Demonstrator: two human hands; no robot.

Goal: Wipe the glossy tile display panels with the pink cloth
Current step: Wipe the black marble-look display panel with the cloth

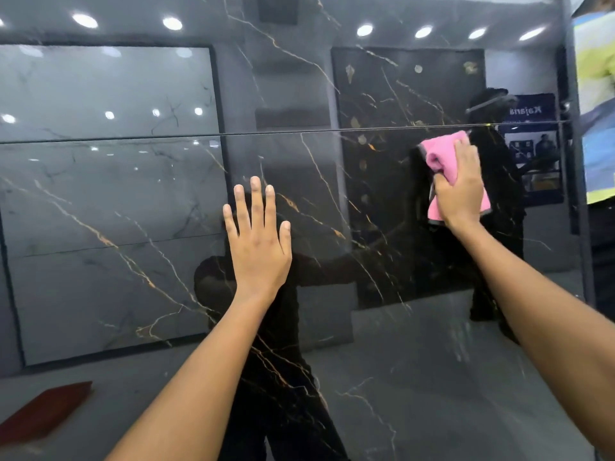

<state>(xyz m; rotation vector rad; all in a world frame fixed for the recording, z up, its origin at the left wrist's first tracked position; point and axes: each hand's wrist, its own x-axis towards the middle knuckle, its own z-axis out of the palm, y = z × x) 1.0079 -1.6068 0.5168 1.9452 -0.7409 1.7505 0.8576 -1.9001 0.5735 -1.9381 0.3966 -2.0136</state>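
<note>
A glossy black tile panel (332, 201) with gold and white veins fills the view, split by a thin horizontal joint across its upper half. My right hand (461, 191) grips a bunched pink cloth (439, 158) and presses it against the panel just below the joint, near the panel's right edge. My left hand (258, 241) lies flat on the panel's middle, fingers straight and spread, holding nothing. The tile mirrors ceiling lights, other display panels and my own dark reflection.
A dark metal frame edge (577, 161) bounds the panel on the right. Beyond it shows a bright yellow, blue and white surface (599, 94). A reddish-brown shape (43, 410) appears reflected at the lower left.
</note>
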